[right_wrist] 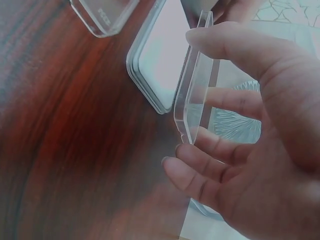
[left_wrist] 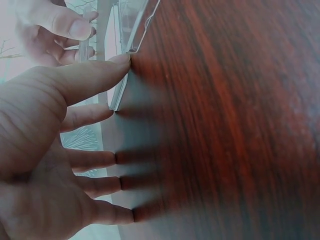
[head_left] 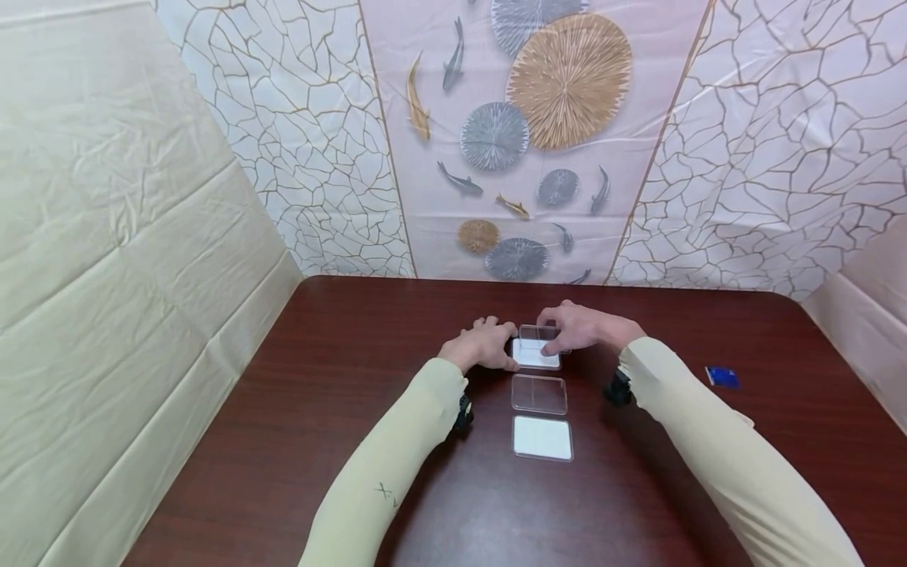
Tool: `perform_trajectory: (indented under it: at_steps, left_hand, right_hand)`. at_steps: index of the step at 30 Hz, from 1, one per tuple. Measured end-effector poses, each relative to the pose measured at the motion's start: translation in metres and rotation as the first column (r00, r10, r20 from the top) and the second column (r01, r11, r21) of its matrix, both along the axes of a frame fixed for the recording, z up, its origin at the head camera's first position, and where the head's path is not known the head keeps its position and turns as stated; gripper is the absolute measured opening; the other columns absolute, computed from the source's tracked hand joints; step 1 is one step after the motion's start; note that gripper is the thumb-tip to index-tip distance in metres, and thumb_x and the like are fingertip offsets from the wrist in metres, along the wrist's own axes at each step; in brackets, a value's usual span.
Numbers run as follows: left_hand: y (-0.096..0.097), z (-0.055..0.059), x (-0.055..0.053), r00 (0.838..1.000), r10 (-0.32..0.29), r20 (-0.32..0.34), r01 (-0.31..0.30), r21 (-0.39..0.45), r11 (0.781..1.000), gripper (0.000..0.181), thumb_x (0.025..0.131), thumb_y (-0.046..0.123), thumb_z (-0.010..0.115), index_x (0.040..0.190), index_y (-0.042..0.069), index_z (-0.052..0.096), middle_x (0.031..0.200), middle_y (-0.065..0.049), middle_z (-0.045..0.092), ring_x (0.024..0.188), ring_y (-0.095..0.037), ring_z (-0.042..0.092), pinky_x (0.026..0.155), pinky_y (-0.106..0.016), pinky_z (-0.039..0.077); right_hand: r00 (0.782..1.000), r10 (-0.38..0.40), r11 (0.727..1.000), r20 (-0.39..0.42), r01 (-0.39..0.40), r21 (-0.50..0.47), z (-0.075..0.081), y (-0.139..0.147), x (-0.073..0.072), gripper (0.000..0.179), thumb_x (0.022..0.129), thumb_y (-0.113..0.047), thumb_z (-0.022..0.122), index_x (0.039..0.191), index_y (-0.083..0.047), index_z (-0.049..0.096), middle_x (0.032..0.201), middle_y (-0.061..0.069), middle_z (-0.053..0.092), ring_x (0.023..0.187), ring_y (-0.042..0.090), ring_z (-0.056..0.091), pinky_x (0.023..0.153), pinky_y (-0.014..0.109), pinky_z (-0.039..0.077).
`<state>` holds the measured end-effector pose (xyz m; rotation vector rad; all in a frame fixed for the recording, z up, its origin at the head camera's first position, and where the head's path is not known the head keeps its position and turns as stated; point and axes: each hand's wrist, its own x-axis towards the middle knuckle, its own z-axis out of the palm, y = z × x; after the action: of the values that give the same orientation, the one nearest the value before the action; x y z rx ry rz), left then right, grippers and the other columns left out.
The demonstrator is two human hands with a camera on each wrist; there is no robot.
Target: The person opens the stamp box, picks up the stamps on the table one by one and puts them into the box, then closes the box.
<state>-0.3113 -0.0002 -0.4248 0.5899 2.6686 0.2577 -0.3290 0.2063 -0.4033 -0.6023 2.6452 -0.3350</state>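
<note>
My right hand (head_left: 577, 326) pinches a clear plastic lid (right_wrist: 190, 100) between thumb and fingers. The lid is tilted on edge over the far part of a shallow clear box with a white insert (head_left: 533, 358). At that box's left side is my left hand (head_left: 484, 345), its fingers spread and fairly straight. The left thumb and index fingertips touch the box edge; the other fingertips rest on the table. Nearer to me lie another clear lid (head_left: 540, 394), flat, and a second clear box with a white insert (head_left: 542, 438), in a row with the first.
A small blue packet (head_left: 723, 376) lies on the dark wooden table (head_left: 340, 409) to the right of my right arm. Patterned cloth (head_left: 496, 228) hangs behind the table's far edge, and pale cloth (head_left: 142, 276) stands along the left side.
</note>
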Motion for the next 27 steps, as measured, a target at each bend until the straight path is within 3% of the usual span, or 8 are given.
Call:
perform_trajectory:
  at_steps: [13,19,27]
  left_hand:
    - [0.001,-0.001,-0.002,1.000,-0.004,0.002,0.004,-0.003,1.000,0.061,0.089,0.048,0.068,0.141,0.026,0.046,0.148,-0.010,0.038,0.140,-0.033,0.033,0.111,-0.059,0.033]
    - [0.001,-0.001,-0.002,1.000,-0.004,0.004,0.004,-0.007,1.000,0.062,0.089,0.049,0.068,0.142,0.027,0.045,0.151,-0.010,0.035,0.142,-0.032,0.031,0.112,-0.058,0.032]
    - [0.001,0.001,-0.002,1.000,0.002,0.018,-0.002,-0.006,1.000,0.062,0.089,0.048,0.068,0.143,0.028,0.044,0.153,-0.009,0.034,0.144,-0.032,0.029,0.113,-0.058,0.031]
  right_hand:
    - [0.993,-0.108,0.994,-0.047,0.107,-0.013,-0.003,0.000,-0.010,0.053,0.086,-0.037,0.071,0.130,-0.011,0.057,0.119,0.017,0.052,0.108,0.032,0.045,0.090,0.048,0.043]
    - [0.989,-0.123,0.992,-0.088,0.121,-0.028,-0.005,-0.003,-0.019,0.057,0.085,-0.038,0.071,0.132,-0.009,0.056,0.119,0.020,0.051,0.107,0.035,0.046,0.089,0.050,0.043]
    - [0.987,-0.148,0.989,-0.061,0.148,-0.007,-0.005,-0.007,-0.024,0.060,0.086,-0.040,0.070,0.136,-0.010,0.054,0.126,0.022,0.047,0.114,0.039,0.044,0.094,0.053,0.042]
